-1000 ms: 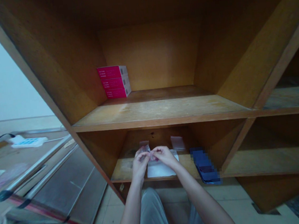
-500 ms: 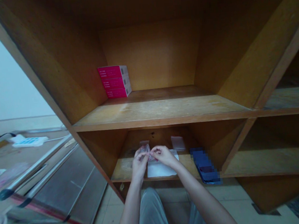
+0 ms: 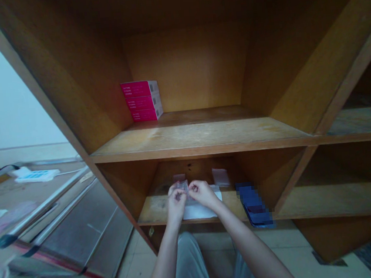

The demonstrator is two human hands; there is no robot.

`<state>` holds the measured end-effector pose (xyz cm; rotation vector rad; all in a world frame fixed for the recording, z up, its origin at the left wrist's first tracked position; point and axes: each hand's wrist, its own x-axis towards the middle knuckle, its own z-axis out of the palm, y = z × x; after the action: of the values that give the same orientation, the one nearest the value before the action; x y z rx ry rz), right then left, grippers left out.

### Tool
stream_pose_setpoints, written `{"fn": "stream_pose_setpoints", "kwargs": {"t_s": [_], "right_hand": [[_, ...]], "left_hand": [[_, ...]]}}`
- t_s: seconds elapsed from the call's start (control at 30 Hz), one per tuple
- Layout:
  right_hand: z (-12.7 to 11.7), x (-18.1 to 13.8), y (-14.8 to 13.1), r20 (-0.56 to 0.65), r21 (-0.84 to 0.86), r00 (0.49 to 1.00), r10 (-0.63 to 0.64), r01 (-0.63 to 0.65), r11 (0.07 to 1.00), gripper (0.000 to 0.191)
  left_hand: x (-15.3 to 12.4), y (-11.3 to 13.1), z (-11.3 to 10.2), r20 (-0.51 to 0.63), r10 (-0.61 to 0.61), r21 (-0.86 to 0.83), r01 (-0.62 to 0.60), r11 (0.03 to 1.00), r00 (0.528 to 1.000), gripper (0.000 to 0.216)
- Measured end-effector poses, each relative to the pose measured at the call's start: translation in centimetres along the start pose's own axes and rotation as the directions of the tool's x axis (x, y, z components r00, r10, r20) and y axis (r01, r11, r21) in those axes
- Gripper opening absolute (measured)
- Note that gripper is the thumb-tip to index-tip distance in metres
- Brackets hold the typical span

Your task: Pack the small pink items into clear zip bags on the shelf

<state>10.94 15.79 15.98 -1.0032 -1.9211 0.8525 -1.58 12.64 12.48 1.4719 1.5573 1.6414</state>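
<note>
My left hand (image 3: pixel 176 201) and my right hand (image 3: pixel 202 193) meet over the lower shelf (image 3: pixel 153 210) of a wooden cabinet. Both pinch a small clear plastic bag (image 3: pixel 182 186) held between them, fingers closed on its edges. Below the hands a white sheet (image 3: pixel 199 210) lies flat on the shelf. Two more small clear bags (image 3: pixel 220 177) lean at the back of this compartment.
A stack of three pink boxes (image 3: pixel 141 101) stands at the back left of the middle shelf (image 3: pixel 201 135). A dark blue blurred object (image 3: pixel 255 205) lies at the right on the lower shelf. Metal rails (image 3: pixel 48 209) and a white power strip (image 3: pixel 36 175) lie on the floor at left.
Both hands stay at the same spot on the lower shelf. The left hand has shifted slightly right and its fingers have curled tighter on the small bag.
</note>
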Motion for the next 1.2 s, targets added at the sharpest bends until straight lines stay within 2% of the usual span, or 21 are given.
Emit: {"fn": "stream_pose_setpoints", "kwargs": {"t_s": [0.3,0.53,0.7,0.8,1.07,1.2], "right_hand": [[-0.7,-0.1,-0.1,0.103,-0.071,0.991,-0.09,0.098,0.993,0.01],[0.0,-0.2,-0.3,0.036,-0.275,0.999,-0.011,0.02,0.961,0.005],[-0.3,0.0,-0.1,-0.063,-0.442,0.995,0.081,-0.1,0.892,0.008],[-0.4,0.0,0.0,-0.088,-0.456,0.988,0.124,-0.15,0.877,0.009],[-0.3,-0.3,0.0,-0.046,-0.435,0.998,0.039,-0.055,0.899,0.008],[-0.5,-0.2,-0.2,0.026,-0.43,0.999,-0.047,0.054,0.901,0.022]], "left_hand": [[-0.1,-0.1,0.3,0.058,-0.011,-0.06,0.014,0.998,0.998,0.018],[0.0,-1.1,1.1,-0.03,0.037,-0.018,-0.037,0.999,0.999,0.012],[-0.1,-1.4,0.7,-0.12,-0.03,-0.091,0.019,0.996,0.992,0.013],[-0.1,-1.4,0.5,-0.105,-0.066,-0.128,0.052,0.99,0.992,0.013],[-0.1,-1.1,0.5,-0.077,-0.046,-0.052,0.042,0.998,0.996,0.013],[-0.2,-0.7,0.7,-0.053,-0.039,-0.043,0.037,0.998,0.998,0.013]]}}
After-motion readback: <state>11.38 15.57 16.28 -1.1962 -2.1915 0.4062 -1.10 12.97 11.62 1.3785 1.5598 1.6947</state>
